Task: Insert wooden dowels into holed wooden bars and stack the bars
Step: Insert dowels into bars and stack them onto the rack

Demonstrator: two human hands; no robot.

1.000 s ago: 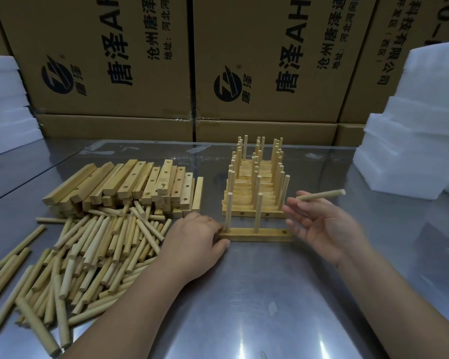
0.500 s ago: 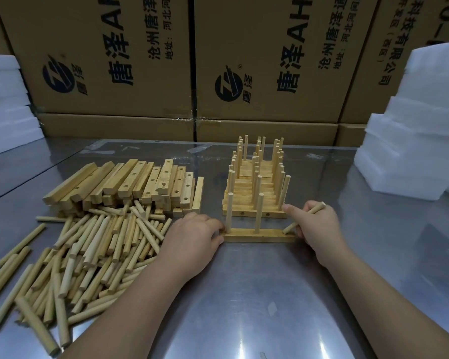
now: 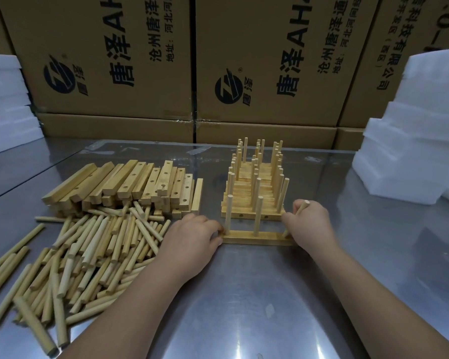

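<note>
Far left of front bar [image 3: 257, 238]: loose dowel heap [image 3: 88, 255] and unfilled bar pile [image 3: 130, 182], so much work judged left. Left hand [image 3: 192, 244] grips bar's left end. Two upright dowels [image 3: 257, 216] seated in bar. Finished stack [image 3: 254, 200] just behind bar. Right hand [image 3: 311, 224] pinches third dowel [image 3: 303, 207], tilted at bar's right-end hole, not yet upright.

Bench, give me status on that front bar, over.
Left hand pinches front bar at its left end. Right hand grips tilted dowel, tip at the bar's right end. Two upright dowels in. Nothing blocking.
</note>
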